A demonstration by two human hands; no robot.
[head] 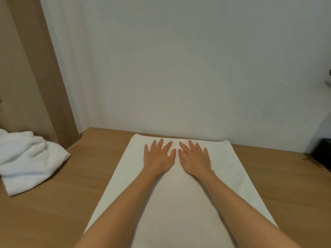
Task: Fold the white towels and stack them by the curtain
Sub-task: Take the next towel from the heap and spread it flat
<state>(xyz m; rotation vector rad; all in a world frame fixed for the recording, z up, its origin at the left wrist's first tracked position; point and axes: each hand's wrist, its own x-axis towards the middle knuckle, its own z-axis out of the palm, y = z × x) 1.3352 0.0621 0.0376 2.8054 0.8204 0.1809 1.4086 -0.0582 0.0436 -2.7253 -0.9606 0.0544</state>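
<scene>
A white towel (180, 192) lies flat on the wooden table (59, 203), running from the near edge to close by the wall. My left hand (158, 155) and my right hand (195, 156) press flat on its far end, side by side, fingers spread and straight, thumbs almost touching. Both forearms stretch over the towel's middle. A second, crumpled white towel (28, 158) sits in a heap at the table's left side, near the beige curtain (32, 72).
A white wall (188, 59) stands right behind the table. A black object (323, 154) sits at the table's far right edge. Bare wood shows on either side of the flat towel.
</scene>
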